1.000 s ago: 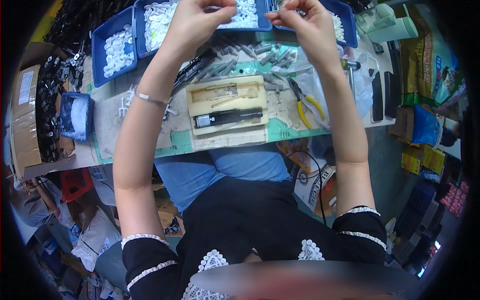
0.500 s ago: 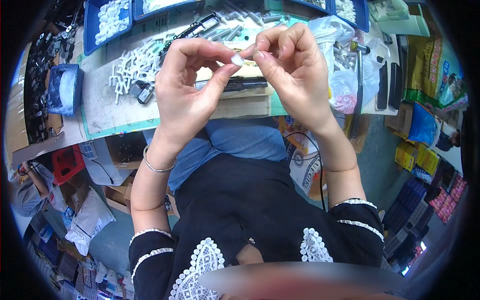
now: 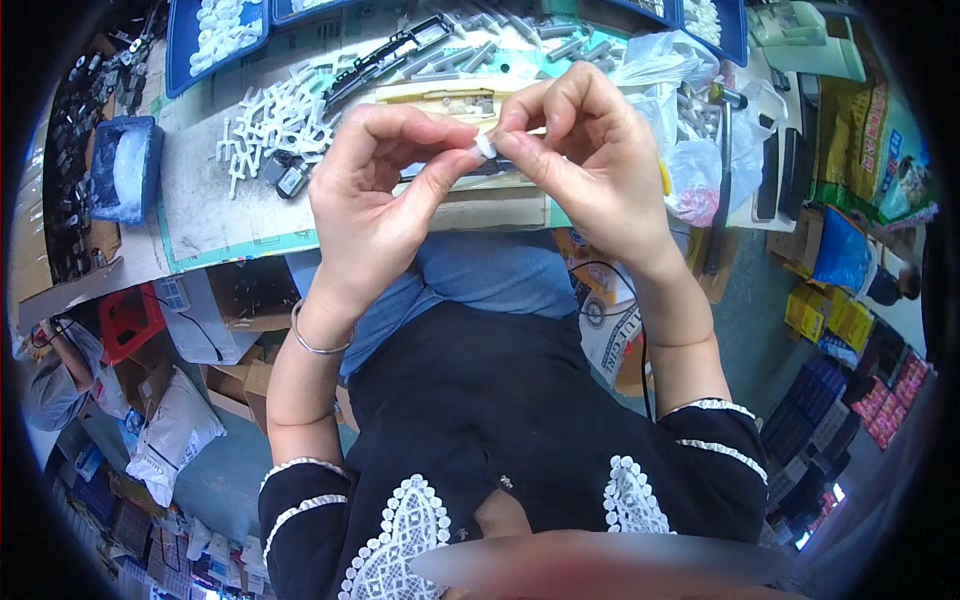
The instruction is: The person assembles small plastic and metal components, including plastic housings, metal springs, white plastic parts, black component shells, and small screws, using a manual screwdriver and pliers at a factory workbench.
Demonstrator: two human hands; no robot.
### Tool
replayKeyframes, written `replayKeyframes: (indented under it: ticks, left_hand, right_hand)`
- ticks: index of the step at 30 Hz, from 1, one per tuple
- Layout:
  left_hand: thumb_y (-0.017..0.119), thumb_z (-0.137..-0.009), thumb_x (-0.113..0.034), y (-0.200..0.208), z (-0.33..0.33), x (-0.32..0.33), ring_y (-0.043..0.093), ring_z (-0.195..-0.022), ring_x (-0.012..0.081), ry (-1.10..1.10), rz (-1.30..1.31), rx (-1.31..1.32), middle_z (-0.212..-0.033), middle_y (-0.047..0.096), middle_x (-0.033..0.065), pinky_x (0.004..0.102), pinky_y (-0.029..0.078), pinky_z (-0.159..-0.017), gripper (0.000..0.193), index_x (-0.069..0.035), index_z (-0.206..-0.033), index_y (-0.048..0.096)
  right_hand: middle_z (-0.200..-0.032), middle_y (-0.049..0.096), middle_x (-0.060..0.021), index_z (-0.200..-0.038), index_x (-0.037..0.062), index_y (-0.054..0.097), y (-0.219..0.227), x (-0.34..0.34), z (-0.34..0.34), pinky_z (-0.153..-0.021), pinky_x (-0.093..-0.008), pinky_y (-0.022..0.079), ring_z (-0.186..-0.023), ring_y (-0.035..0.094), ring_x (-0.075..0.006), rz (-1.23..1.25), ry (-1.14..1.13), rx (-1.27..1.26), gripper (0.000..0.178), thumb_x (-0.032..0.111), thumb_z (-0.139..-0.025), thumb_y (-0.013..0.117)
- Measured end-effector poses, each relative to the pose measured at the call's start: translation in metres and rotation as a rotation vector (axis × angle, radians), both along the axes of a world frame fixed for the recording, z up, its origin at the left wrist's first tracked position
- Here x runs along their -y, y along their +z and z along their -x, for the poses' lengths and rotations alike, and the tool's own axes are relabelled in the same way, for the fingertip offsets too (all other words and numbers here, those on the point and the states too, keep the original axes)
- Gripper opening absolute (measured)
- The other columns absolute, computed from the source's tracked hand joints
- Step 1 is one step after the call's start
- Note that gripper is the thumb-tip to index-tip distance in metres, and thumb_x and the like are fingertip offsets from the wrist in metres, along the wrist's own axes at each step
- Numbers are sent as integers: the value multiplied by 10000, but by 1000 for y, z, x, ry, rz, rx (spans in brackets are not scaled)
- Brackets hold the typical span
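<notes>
Above the bench's near edge, my left hand (image 3: 378,190) pinches a small white round plastic part (image 3: 484,147) between thumb and forefinger. My right hand (image 3: 598,165) meets it from the other side, thumb and forefinger pressed together against or right beside the part. Whatever lies between those right fingertips is too small to make out. Beyond the hands are a cream plastic housing (image 3: 425,92) and a long black plastic frame (image 3: 385,62). Another dark long piece below the fingers is partly hidden by my hands.
White T-shaped pieces (image 3: 262,125) lie heaped at the left, with a small black block (image 3: 288,175) beside them. Blue trays of white parts (image 3: 222,38) stand at the back. A blue bin (image 3: 128,170) is far left; plastic bags (image 3: 690,170) are at the right.
Both hands have come slightly down toward me, still together. The white part appears turned, showing more of its side. The bench view has shifted a little.
</notes>
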State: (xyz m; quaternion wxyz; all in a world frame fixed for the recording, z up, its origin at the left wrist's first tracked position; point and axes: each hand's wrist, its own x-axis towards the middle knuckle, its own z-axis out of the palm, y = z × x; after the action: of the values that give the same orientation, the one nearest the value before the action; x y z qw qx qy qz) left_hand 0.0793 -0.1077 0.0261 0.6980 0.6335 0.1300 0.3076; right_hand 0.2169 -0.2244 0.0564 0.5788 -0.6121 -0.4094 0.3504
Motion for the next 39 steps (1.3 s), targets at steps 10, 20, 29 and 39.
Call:
replayKeyframes:
  ticks: [10,20,29,39]
  left_hand:
    - [666,-699,18,-12,38,17,661,-823,300,8,-967,10,-949,640,202,333,561,-685,178,30,-865,603]
    - [640,-711,-17,-13,39,3,660,-842,311,-66,-1173,-11,-958,622,213,347,561,-689,109,33,-801,605]
    - [714,-704,-128,-38,31,-16,605,-866,210,47,-1199,-198,-966,628,75,321,473,-689,257,-29,-931,649]
    - [708,-669,-201,-30,10,-17,476,-666,180,71,-1186,-186,-748,490,12,305,355,-577,158,-89,-720,608]
  right_hand:
    - [-869,631,-89,-772,-2,619,-13,23,22,-711,-300,506,-788,631,-212,71,18,350,91,47,-745,691]
    - [-865,564,-52,-728,53,580,-30,-5,20,-749,-340,419,-837,536,-231,1,43,848,115,95,-671,672]
    - [-948,532,-20,-800,99,556,-50,-21,6,-886,-351,329,-967,489,-193,-34,73,1321,191,181,-662,659]
    - [-804,641,-47,-890,6,642,-7,-22,-70,-718,-236,461,-758,587,-133,-45,-247,843,162,118,-782,691]
